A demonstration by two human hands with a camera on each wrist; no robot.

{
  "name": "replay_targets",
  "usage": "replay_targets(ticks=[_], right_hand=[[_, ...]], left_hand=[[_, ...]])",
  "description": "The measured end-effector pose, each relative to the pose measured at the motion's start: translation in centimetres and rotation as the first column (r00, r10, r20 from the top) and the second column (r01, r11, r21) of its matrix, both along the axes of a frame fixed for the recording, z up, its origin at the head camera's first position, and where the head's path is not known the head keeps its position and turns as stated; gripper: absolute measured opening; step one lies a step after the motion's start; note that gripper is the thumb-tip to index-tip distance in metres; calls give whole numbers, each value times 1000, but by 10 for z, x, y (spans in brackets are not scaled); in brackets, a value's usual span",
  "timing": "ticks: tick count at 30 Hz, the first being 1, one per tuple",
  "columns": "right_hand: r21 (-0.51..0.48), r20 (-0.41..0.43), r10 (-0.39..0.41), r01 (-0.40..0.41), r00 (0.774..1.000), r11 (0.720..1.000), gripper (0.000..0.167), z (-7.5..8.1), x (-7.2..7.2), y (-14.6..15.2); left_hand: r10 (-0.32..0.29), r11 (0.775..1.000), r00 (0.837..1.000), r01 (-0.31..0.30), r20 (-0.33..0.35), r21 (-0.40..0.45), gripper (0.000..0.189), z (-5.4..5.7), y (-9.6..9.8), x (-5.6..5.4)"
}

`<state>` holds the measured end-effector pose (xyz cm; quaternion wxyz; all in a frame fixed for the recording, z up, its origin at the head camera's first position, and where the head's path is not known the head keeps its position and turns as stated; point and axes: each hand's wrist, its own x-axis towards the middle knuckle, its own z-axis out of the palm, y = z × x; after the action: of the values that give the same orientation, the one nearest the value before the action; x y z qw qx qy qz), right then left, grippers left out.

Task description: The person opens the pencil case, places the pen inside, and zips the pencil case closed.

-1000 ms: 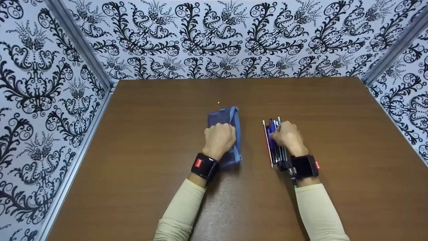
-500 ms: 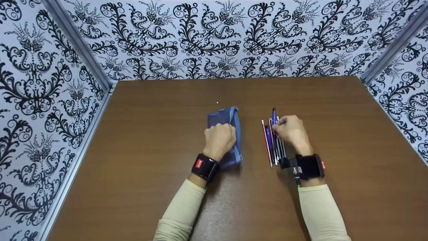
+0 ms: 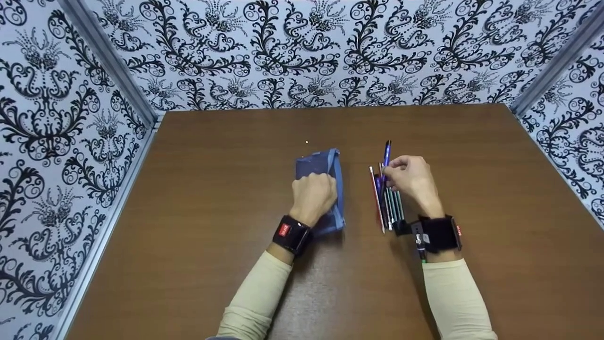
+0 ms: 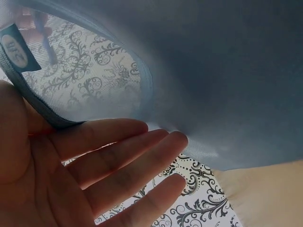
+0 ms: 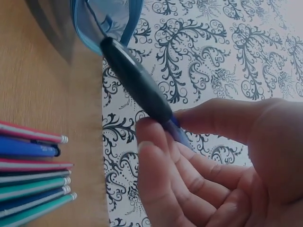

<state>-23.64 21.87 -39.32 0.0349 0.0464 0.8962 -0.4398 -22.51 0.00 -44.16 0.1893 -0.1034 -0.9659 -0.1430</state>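
My left hand holds a blue mesh pencil case on the table. In the left wrist view, the thumb is at the zipped edge and the fingers lie along the case, whose mouth gapes beside a small label. My right hand pinches a blue pen with a black grip between thumb and fingertips, tilted above the row of pencils. Red, green and dark striped pencils lie side by side with another blue pen among them.
The brown table has patterned walls at the back and sides. A tiny pale speck lies behind the case. Both wrists wear black camera straps.
My right hand has drawn the blue pen up out of the row of pencils, moving slightly away from me and to the right. My left hand keeps its hold on the case.
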Motion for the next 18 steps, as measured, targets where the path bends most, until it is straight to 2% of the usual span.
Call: replay_targets(ticks=[6,18], right_hand=[[-37,-27,1,-2,1000,999,28,-1,0,-3],[-184,-81,-19,4,997,983,27,0,0,-5]], left_hand=[[-7,1000,1000,7,-5,-4,42,0,1,0],[-5,1000,1000,5,-7,8,41,1,3,3]])
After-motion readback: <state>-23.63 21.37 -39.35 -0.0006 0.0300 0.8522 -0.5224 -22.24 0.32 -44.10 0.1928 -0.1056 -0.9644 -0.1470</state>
